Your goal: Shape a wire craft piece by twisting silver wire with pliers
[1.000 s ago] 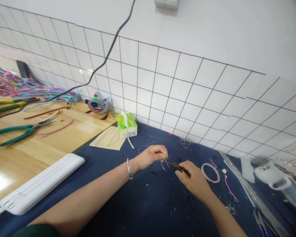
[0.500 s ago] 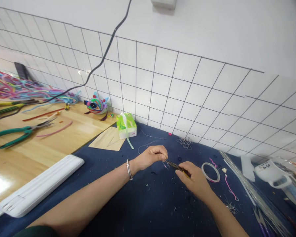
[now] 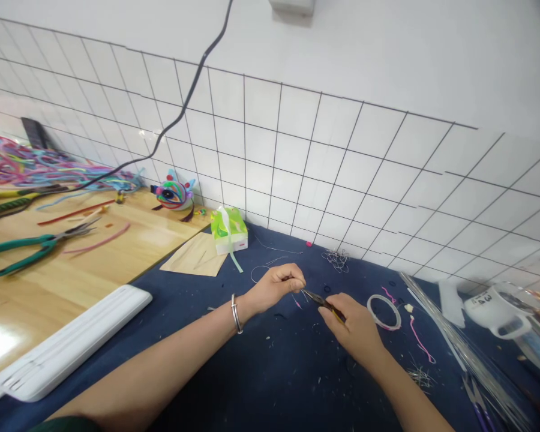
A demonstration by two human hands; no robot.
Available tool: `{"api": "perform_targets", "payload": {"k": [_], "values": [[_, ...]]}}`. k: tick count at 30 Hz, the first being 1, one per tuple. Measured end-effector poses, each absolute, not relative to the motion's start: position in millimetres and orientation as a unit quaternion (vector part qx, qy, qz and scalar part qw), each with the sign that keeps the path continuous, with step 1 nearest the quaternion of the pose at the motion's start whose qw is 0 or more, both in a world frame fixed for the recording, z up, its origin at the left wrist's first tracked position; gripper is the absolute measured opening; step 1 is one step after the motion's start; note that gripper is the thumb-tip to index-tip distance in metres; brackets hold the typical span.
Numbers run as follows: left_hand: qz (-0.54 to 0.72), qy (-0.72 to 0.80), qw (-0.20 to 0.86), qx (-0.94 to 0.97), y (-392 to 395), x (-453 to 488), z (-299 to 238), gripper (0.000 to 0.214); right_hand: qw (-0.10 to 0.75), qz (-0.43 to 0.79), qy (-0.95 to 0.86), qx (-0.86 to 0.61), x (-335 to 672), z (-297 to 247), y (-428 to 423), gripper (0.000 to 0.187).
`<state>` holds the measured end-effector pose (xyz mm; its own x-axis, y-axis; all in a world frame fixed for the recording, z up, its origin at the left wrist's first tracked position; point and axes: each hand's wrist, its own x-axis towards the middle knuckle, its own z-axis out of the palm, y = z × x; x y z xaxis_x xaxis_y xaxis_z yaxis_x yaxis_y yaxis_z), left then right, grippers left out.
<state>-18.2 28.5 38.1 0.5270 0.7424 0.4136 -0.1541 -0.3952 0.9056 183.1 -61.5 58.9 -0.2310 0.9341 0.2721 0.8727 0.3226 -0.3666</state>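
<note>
My left hand [image 3: 276,284] is closed in a pinch over the dark blue cloth [image 3: 270,366], holding a thin wire I can barely make out. A silver bangle [image 3: 236,313] circles that wrist. My right hand [image 3: 353,327] grips small pliers [image 3: 324,302] with yellow and dark handles; their tip points at the fingertips of my left hand. Both hands hover just above the cloth, close together.
A roll of clear tape [image 3: 384,312], pink cord scraps [image 3: 420,343], a wire tangle [image 3: 336,260] and a white mug [image 3: 499,309] lie right. A green tissue box [image 3: 228,229], paper [image 3: 193,259], white case [image 3: 67,345], green pliers [image 3: 31,247] and coloured cords [image 3: 36,163] sit left.
The hands have stayed almost in place, pliers tip still at the left fingertips. The view has shifted slightly, so everything sits a little further left.
</note>
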Motion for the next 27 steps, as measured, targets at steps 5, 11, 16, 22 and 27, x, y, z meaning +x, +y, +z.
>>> {"api": "perform_targets", "payload": {"k": [5, 11, 16, 22, 27], "values": [[0.436, 0.225, 0.571, 0.658, 26, -14, 33, 0.018, 0.243, -0.001, -0.789, -0.565, 184, 48, -58, 0.021], [0.421, 0.218, 0.627, 0.618, 24, -10, 30, 0.022, 0.244, -0.08, -0.791, -0.556, 184, 44, -57, 0.021], [0.414, 0.213, 0.628, 0.624, 26, -10, 28, 0.022, 0.243, -0.087, -0.789, -0.557, 183, 45, -57, 0.023], [0.425, 0.204, 0.6, 0.646, 26, -11, 23, 0.018, 0.22, -0.1, -0.786, -0.569, 182, 49, -58, 0.022], [0.44, 0.228, 0.549, 0.673, 21, -11, 34, 0.019, 0.202, -0.141, -0.789, -0.563, 182, 52, -59, 0.021]]}}
